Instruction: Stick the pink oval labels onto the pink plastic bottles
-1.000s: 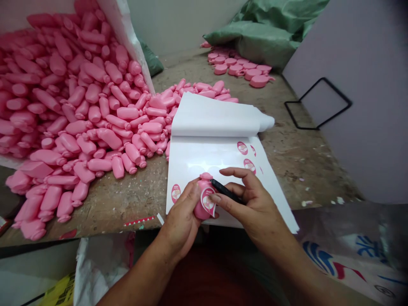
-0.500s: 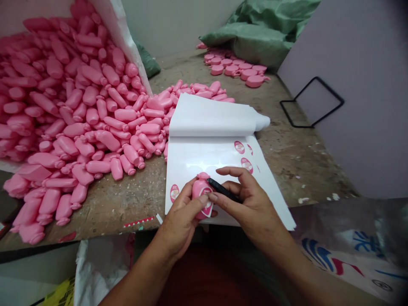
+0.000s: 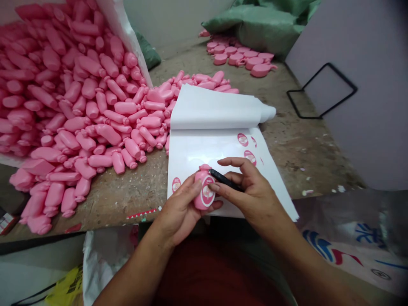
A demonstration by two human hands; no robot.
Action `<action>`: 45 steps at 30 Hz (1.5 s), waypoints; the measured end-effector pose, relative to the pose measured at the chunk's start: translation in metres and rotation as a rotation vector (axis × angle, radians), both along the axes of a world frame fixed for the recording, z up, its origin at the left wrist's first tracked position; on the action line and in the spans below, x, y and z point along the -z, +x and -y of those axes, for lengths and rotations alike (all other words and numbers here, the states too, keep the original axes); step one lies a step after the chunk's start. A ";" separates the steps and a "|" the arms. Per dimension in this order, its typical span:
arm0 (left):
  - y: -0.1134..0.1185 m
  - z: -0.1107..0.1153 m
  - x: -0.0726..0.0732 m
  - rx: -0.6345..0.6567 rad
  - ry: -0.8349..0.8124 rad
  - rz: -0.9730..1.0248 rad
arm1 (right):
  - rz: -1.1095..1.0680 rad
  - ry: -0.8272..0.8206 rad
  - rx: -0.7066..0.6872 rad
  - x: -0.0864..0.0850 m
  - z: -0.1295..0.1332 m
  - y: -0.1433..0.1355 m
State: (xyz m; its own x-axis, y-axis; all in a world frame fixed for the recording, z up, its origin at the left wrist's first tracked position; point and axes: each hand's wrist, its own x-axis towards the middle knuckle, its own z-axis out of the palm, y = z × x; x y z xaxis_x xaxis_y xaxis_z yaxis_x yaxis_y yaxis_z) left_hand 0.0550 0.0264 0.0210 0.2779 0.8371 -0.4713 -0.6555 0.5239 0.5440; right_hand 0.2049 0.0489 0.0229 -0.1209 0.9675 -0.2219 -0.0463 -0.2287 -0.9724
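A small pink toy bottle (image 3: 200,203) is upright in my left hand (image 3: 182,208), whose fingers and thumb are closed around it. On its front lies an oval pink-and-white sticker (image 3: 208,194). My right hand (image 3: 247,189) is closed on a slim black tool (image 3: 225,179), perhaps a knife or pen; its tip is by the bottle's neck. The right thumb touches the sticker, while the index finger is stretched out above. Beneath both hands lies a white sticker sheet (image 3: 267,187) with a few oval stickers (image 3: 250,157) left on it.
A large heap of pink bottles (image 3: 108,134) spills from a white sack (image 3: 135,46) at the left. At the back, several flat pink pieces (image 3: 262,70) lie by a green sack (image 3: 255,27). A black wire stand (image 3: 321,91) leans by the right-hand panel.
The sticker's lower edge, raised before, now lies flat against the bottle. My left thumb has shifted up and left off the sticker. The whole view has shifted slightly.
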 end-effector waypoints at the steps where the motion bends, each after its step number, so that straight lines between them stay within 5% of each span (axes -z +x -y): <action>1: 0.000 -0.001 0.000 -0.011 -0.013 0.010 | 0.004 0.004 0.001 0.000 0.000 0.000; 9: 0.002 0.001 0.000 0.054 0.050 -0.184 | 0.099 0.069 -0.004 0.004 0.002 0.000; 16: 0.004 0.004 0.000 0.032 0.081 -0.231 | 0.632 0.411 0.098 0.007 0.007 0.007; 22: 0.006 0.006 -0.008 0.063 0.036 -0.187 | 0.248 0.216 0.105 0.000 0.003 0.011; 34: -0.001 0.011 -0.005 0.182 0.156 -0.236 | -0.132 -0.127 -0.085 0.000 -0.002 0.003; 41: -0.003 0.011 -0.007 0.225 0.162 -0.167 | 0.060 0.049 -0.117 -0.003 -0.004 0.000; 45: -0.006 0.013 -0.006 0.133 0.095 -0.082 | 0.054 0.049 -0.167 -0.003 0.000 0.000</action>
